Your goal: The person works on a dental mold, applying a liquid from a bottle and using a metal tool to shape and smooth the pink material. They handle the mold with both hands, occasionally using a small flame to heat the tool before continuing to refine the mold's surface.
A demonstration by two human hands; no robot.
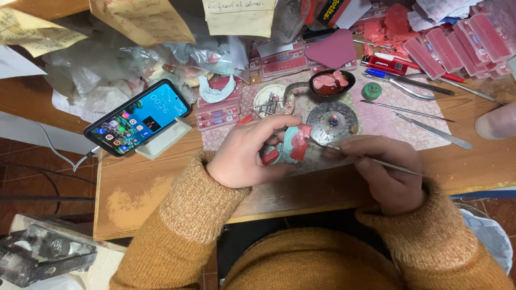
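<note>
View from above a cluttered wooden worktop (161, 182). The left hand (244, 156) holds a small teal-and-red dental model (290, 145) just above the worktop's front half, its fingers closed around the piece with the thumb across the top. The right hand (384, 172) has its fingers pinched together on a thin metal instrument (371, 160), whose tip meets the red rim of the model. Just behind the model sits a round metal burner (332, 122) with a small flame at its centre, and behind that a dark spoon (330, 83) carrying pink wax. To the left a smartphone (138, 117) leans on a white stand (164, 138), its screen lit. At right lie long steel hand tools (430, 129) on a pink patterned cloth (392, 115), with trays of pink wax sheets (462, 43) at the far corner.
</note>
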